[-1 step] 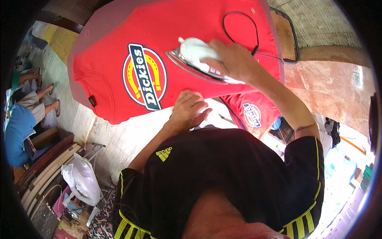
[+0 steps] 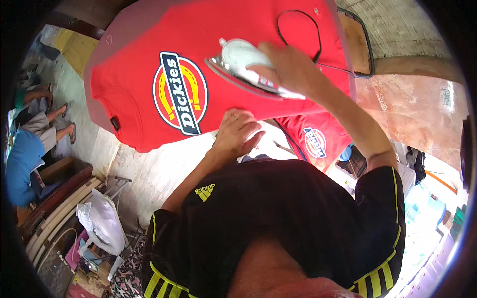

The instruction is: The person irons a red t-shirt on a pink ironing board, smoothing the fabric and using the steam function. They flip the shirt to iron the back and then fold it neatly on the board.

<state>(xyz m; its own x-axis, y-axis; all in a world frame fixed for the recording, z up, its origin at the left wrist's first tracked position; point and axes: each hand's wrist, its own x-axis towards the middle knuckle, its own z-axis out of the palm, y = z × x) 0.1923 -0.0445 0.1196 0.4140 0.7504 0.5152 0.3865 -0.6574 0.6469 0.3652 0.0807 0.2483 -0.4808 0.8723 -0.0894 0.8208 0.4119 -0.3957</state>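
your right hand (image 2: pixel 287 70) is squeezing the white iron (image 2: pixel 244 55), which is sitting under its fingers on the red shirt (image 2: pixel 233 22). your left hand (image 2: pixel 235 133) is touching the shirt's near edge, thumb sticking out.

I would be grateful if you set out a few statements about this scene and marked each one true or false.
1. The right hand holds the iron. True.
2. The left hand grips the black cord. False: the left hand is at the near edge of the red shirt, away from the black cord.
3. The large round emblem on the red shirt is to the left of the iron. True.
4. The iron's body is bright green. False: it is mostly white.
5. A white plastic bag is at the lower left of the view. True.
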